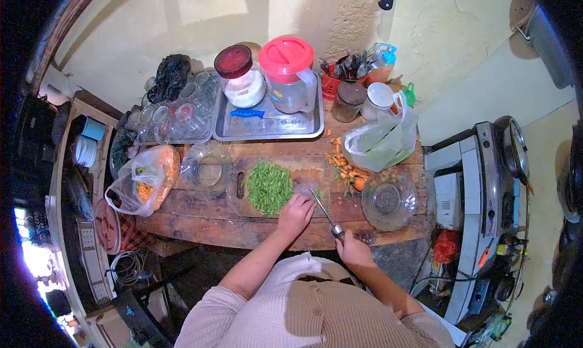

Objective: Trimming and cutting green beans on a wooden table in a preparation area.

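Note:
My right hand (354,251) is closed around the dark handle of a kitchen knife (325,212), whose blade points up and left over the right part of a wooden cutting board (303,163). Just left of the blade, my left hand (297,213) rests at the board's near edge, fingers bent; whether anything is under them is hidden. A heap of chopped green vegetable (269,187) lies on the board, beyond and left of my left hand. Small green bits lie near the blade tip. Orange carrot pieces (348,169) are scattered on the table right of the board.
A glass plate (388,200) and a plastic bag of greens (380,140) are at the right. A clear bowl (207,168) and a bag with orange shreds (145,184) stand left. Behind, a metal tray (268,136) holds a jar, a red-lidded pitcher (287,90) and a blue-handled knife (248,114).

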The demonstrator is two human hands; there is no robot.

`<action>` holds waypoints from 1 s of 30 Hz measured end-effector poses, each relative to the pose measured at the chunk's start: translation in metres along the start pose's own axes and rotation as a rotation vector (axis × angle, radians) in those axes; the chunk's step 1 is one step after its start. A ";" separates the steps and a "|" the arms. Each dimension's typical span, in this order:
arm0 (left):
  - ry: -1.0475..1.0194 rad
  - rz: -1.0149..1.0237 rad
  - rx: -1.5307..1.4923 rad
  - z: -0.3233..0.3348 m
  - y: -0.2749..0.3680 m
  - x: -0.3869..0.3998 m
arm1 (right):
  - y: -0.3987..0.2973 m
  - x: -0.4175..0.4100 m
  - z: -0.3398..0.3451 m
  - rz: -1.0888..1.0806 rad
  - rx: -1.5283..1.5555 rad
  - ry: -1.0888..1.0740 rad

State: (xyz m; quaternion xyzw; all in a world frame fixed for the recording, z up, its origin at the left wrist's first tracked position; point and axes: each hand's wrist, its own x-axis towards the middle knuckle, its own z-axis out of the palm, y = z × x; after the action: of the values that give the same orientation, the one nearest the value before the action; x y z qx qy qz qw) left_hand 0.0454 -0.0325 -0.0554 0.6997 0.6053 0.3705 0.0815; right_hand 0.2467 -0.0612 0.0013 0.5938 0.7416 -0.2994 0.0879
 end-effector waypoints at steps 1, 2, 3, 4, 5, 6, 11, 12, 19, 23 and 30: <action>0.000 -0.001 0.002 0.000 -0.001 0.000 | -0.002 0.000 0.000 0.022 -0.029 -0.007; -0.006 -0.001 0.001 0.001 -0.001 -0.001 | -0.004 0.001 0.002 0.020 -0.028 -0.007; -0.015 0.002 -0.005 0.001 -0.001 0.000 | -0.006 0.001 0.004 0.055 -0.031 -0.019; -0.016 0.004 -0.006 0.000 -0.001 -0.001 | -0.008 0.001 0.006 0.089 -0.035 -0.031; -0.018 0.004 -0.003 0.000 0.000 -0.001 | -0.008 0.005 0.011 0.092 -0.033 -0.029; -0.017 0.003 0.001 0.000 0.001 0.000 | -0.007 0.012 0.016 0.095 -0.020 -0.026; -0.048 0.020 -0.040 -0.004 0.001 0.001 | -0.012 0.027 0.024 0.005 0.042 0.071; -0.055 0.016 -0.068 -0.005 0.002 0.001 | -0.013 0.029 0.024 -0.032 0.063 0.104; -0.056 0.006 -0.073 -0.003 0.001 -0.004 | 0.007 0.014 0.027 -0.052 0.128 0.120; -0.010 0.014 -0.094 0.000 -0.004 -0.006 | 0.008 0.004 0.022 -0.045 0.106 0.078; 0.035 0.044 -0.058 0.000 -0.004 -0.007 | 0.003 -0.005 0.016 -0.065 0.066 0.108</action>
State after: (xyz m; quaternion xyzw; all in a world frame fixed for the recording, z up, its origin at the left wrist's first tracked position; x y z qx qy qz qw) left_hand 0.0418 -0.0378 -0.0603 0.7036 0.5801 0.4019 0.0831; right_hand 0.2469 -0.0733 -0.0098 0.5872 0.7540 -0.2937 0.0184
